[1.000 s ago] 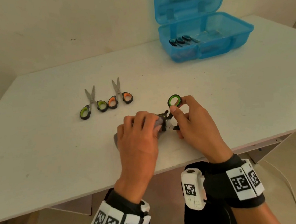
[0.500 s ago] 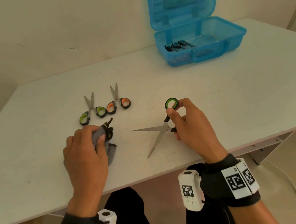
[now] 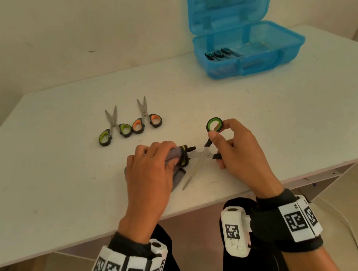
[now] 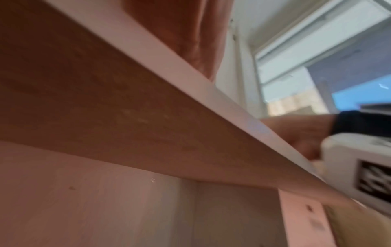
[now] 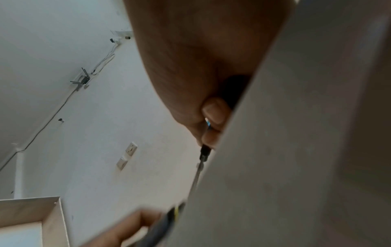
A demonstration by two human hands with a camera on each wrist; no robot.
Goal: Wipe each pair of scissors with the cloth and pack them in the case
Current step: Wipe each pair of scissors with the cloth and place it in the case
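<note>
My right hand [image 3: 233,146] pinches the green-handled scissors [image 3: 214,125] by the handles, with the blades spread wide just above the table. One blade [image 3: 192,173] points down-left toward the table's front edge. My left hand [image 3: 152,166] grips the grey cloth [image 3: 174,153] and presses it over the other blade, close to the pivot. In the right wrist view my fingers [image 5: 213,113] curl round the black handle [image 5: 204,152]. The open blue case [image 3: 276,59] stands at the back right with several scissors [image 3: 220,53] inside.
Two more scissors lie shut at the middle left: a green-handled pair [image 3: 115,128] and an orange-handled pair [image 3: 146,119]. The white table [image 3: 283,124] ends against a wall behind. The left wrist view shows only the table's underside [image 4: 127,108].
Half a second ago my left hand and the cloth were off to the left, with both blades bare. It has come back right and covers one blade again. My right hand barely moved.
</note>
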